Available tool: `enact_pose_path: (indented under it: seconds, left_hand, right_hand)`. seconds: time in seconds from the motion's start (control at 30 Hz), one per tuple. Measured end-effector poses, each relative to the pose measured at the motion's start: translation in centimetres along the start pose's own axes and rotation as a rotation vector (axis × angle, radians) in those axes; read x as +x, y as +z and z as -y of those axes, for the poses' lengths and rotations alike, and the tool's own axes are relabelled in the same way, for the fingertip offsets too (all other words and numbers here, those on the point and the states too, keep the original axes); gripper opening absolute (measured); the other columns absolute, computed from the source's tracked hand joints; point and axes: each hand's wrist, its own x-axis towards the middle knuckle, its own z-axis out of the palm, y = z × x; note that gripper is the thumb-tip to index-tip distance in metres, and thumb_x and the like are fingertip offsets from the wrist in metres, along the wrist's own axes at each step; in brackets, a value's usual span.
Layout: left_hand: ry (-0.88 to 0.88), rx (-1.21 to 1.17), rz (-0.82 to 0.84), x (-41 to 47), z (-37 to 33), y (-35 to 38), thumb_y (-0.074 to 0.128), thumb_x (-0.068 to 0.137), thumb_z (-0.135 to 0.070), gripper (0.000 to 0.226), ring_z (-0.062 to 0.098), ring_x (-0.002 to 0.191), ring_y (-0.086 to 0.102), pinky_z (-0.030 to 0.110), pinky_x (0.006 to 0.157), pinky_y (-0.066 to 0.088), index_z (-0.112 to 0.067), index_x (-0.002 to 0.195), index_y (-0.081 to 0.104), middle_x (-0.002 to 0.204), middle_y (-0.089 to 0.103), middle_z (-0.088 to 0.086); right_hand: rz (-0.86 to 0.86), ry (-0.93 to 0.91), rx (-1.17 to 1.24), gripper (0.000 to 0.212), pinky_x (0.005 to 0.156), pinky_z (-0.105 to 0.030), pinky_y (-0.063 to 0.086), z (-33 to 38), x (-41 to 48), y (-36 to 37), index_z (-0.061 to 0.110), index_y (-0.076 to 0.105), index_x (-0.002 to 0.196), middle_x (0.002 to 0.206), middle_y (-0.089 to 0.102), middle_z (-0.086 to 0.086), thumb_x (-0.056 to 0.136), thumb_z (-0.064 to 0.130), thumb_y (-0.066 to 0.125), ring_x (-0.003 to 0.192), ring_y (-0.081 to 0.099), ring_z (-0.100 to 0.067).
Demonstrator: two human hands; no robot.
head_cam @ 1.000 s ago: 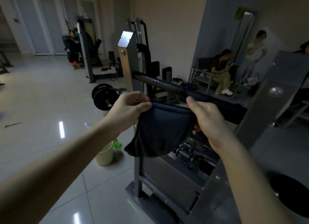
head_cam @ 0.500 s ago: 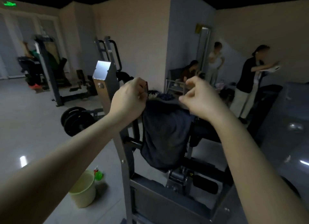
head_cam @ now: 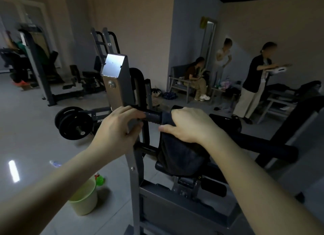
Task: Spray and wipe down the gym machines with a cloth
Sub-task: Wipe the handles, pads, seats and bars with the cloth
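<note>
A dark cloth (head_cam: pixel 180 157) hangs over the black bar (head_cam: pixel 153 117) of a grey steel gym machine (head_cam: pixel 119 87). My right hand (head_cam: pixel 189 124) grips the cloth on top of the bar, fingers curled over it. My left hand (head_cam: pixel 116 129) grips the bar's ribbed end right beside the machine's upright post. A green spray bottle (head_cam: pixel 100 179) stands on the floor behind a pale bucket (head_cam: pixel 84 199), to the lower left of the machine.
Black weight plates (head_cam: pixel 73 123) sit on a low peg left of the post. Another machine (head_cam: pixel 40 68) stands at the far left. Three people (head_cam: pixel 254 87) are by a bench and chairs at the right wall. A small bottle (head_cam: pixel 55 163) lies on the tiled floor.
Both hands held the cloth spread in the air; now they have come down onto the bar. The right hand presses the cloth over it, the left has let the cloth go and holds the bar.
</note>
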Motion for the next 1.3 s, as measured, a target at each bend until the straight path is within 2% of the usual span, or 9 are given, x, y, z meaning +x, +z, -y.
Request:
enact_pose_path:
  seconds: [0.23, 0.37, 0.47, 0.63, 0.83, 0.97, 1.03, 1.17, 1.3]
  left_hand:
    - [-0.032, -0.033, 0.000, -0.4, 0.2, 0.6, 0.067, 0.089, -0.007, 0.020, 0.011, 0.091, 0.061, 0.030, 0.078, 0.049, -0.019, 0.105, 0.071, 0.097, 0.064, -0.014]
    - [-0.007, 0.076, -0.110, 1.0, 0.1, -0.2, 0.059, 0.087, -0.014, 0.020, 0.022, 0.092, 0.059, 0.035, 0.077, 0.048, -0.012, 0.103, 0.071, 0.097, 0.066, -0.001]
    - [0.017, 0.113, -0.118, 1.9, 0.2, -0.8, 0.057, 0.088, -0.019, 0.023, 0.023, 0.093, 0.057, 0.031, 0.078, 0.043, -0.012, 0.104, 0.071, 0.100, 0.065, 0.001]
    - [0.096, 0.201, -0.048, 2.0, -0.2, 0.3, 0.052, 0.089, -0.023, 0.027, 0.026, 0.093, 0.059, 0.042, 0.080, 0.049, -0.013, 0.104, 0.072, 0.103, 0.066, 0.002]
    - [-0.013, 0.198, -0.195, 1.6, 0.4, -1.2, 0.056, 0.087, -0.017, 0.018, 0.028, 0.090, 0.057, 0.039, 0.075, 0.048, -0.012, 0.097, 0.071, 0.097, 0.065, 0.003]
    - [-0.090, 0.210, -0.166, 1.2, 1.1, -1.4, 0.059, 0.086, -0.018, 0.018, 0.025, 0.094, 0.056, 0.032, 0.073, 0.042, -0.016, 0.099, 0.071, 0.100, 0.065, 0.000]
    - [-0.162, 0.202, -0.150, 1.0, 1.3, -1.3, 0.061, 0.085, -0.018, 0.018, 0.025, 0.098, 0.057, 0.035, 0.074, 0.045, -0.018, 0.101, 0.071, 0.103, 0.065, -0.001]
    - [-0.235, 0.230, -0.152, -0.1, 1.8, -1.7, 0.066, 0.088, -0.017, 0.017, 0.022, 0.102, 0.058, 0.035, 0.077, 0.046, -0.021, 0.104, 0.068, 0.105, 0.064, -0.004]
    - [-0.380, 0.120, -0.290, 0.2, 2.0, -1.8, 0.071, 0.090, -0.025, 0.038, 0.007, 0.096, 0.061, 0.030, 0.079, 0.046, -0.022, 0.126, 0.060, 0.117, 0.065, -0.006]
  right_hand:
    - [0.147, 0.109, 0.402, 0.070, 0.058, -0.035, 0.038, -0.7, 2.1, -0.5, 0.013, 0.050, 0.071, 0.068, 0.052, -0.003, 0.100, 0.073, 0.030, 0.061, 0.054, -0.022]
    - [-0.108, 0.202, 0.200, 0.062, 0.064, -0.039, 0.041, 1.1, 0.4, 0.8, 0.019, 0.056, 0.081, 0.074, 0.054, -0.001, 0.105, 0.065, 0.021, 0.074, 0.056, -0.029]
    - [-0.319, 0.093, 0.070, 0.049, 0.065, -0.037, 0.035, 2.7, -0.4, 1.6, 0.016, 0.066, 0.103, 0.088, 0.066, -0.007, 0.111, 0.046, 0.028, 0.083, 0.064, -0.034]
    - [-0.272, 0.222, 0.304, 0.039, 0.068, -0.035, 0.039, 2.9, 3.6, 0.5, 0.013, 0.069, 0.119, 0.104, 0.070, -0.012, 0.111, 0.036, 0.038, 0.097, 0.067, -0.036]
    - [-0.462, 0.198, 0.512, 0.049, 0.051, -0.033, 0.025, 2.8, 4.3, 1.0, 0.020, 0.053, 0.073, 0.067, 0.052, 0.003, 0.111, 0.043, 0.032, 0.063, 0.052, -0.023]
    - [-0.479, 0.128, 0.605, 0.054, 0.050, -0.032, 0.026, 3.0, 5.6, -0.8, 0.014, 0.051, 0.068, 0.063, 0.053, 0.000, 0.111, 0.043, 0.033, 0.059, 0.052, -0.021]
    - [-0.405, 0.135, 0.639, 0.053, 0.057, -0.034, 0.036, 3.5, 7.2, -1.6, 0.011, 0.058, 0.078, 0.071, 0.058, -0.003, 0.110, 0.047, 0.034, 0.069, 0.059, -0.027]
    - [0.152, 0.051, 0.542, 0.049, 0.074, -0.034, 0.045, 3.0, 7.3, -2.4, 0.012, 0.057, 0.119, 0.109, 0.061, -0.007, 0.101, 0.057, 0.052, 0.098, 0.062, -0.027]
    - [0.208, -0.065, 0.310, 0.042, 0.060, -0.034, 0.039, 3.6, 6.4, -0.8, 0.013, 0.051, 0.089, 0.091, 0.057, -0.005, 0.102, 0.054, 0.053, 0.079, 0.057, -0.021]
